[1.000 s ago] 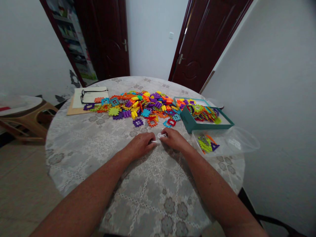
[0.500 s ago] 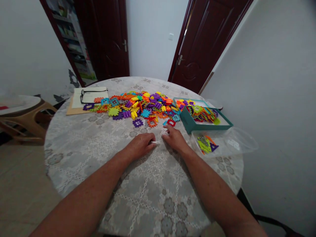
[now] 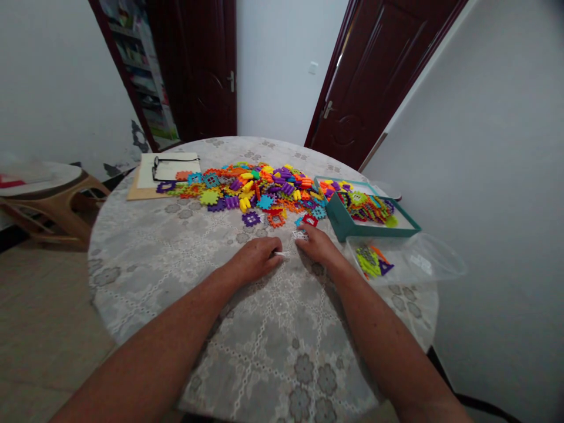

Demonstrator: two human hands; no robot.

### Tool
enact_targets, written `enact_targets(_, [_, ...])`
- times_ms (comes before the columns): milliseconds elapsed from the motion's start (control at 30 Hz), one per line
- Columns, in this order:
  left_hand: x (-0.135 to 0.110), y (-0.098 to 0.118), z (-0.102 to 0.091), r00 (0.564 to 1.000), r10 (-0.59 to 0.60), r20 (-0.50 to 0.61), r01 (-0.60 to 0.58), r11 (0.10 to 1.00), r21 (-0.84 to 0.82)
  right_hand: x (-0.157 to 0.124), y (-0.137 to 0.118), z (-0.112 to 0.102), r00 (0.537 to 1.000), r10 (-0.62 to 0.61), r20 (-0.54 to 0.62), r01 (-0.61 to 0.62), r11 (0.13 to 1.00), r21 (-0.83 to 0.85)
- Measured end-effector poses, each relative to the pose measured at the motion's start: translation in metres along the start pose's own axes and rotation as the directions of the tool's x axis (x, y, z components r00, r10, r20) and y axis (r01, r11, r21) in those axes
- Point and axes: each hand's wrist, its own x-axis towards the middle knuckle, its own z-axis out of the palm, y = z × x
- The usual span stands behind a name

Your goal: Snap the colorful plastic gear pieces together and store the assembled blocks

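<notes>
Both my hands rest on a round table covered with a grey lace-pattern cloth. My left hand is curled, pinching a small white piece at its fingertips. My right hand lies beside it with fingers closed on another small white piece. Just beyond the hands lies a wide pile of colourful plastic building pieces, with a red piece nearest my right hand.
A teal box holding more coloured pieces stands at the right. A clear plastic bag with a few pieces lies in front of it. Papers with glasses sit far left. A wooden stool and dark doors stand beyond.
My right hand has drawn its white piece away from the left hand's piece, moving forward toward the pile. The left hand stays put. The view shifted slightly.
</notes>
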Motion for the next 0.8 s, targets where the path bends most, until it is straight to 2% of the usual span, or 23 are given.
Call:
enact_targets(233, [0.000,-0.004,0.002,1.000,-0.001,-0.013,0.001,1.000,0.003,0.016,-0.001,-0.012,0.991,0.028,0.131,-0.024,0.999,-0.030])
enact_targets(433, [0.001,-0.006,0.001,1.000,-0.005,-0.014,0.005,1.000,-0.019,0.020,-0.007,-0.021,0.980,0.089,0.177,-0.071,0.992,-0.102])
enact_targets(600, [0.003,-0.008,0.000,1.000,-0.022,-0.008,0.022,1.000,-0.018,0.015,-0.011,-0.023,0.978,0.126,0.164,-0.107,0.987,-0.116])
enact_targets(800, [0.003,-0.008,0.000,0.999,-0.033,0.003,0.033,0.999,-0.016,0.002,-0.014,-0.020,0.986,0.159,0.056,-0.149,0.978,-0.148])
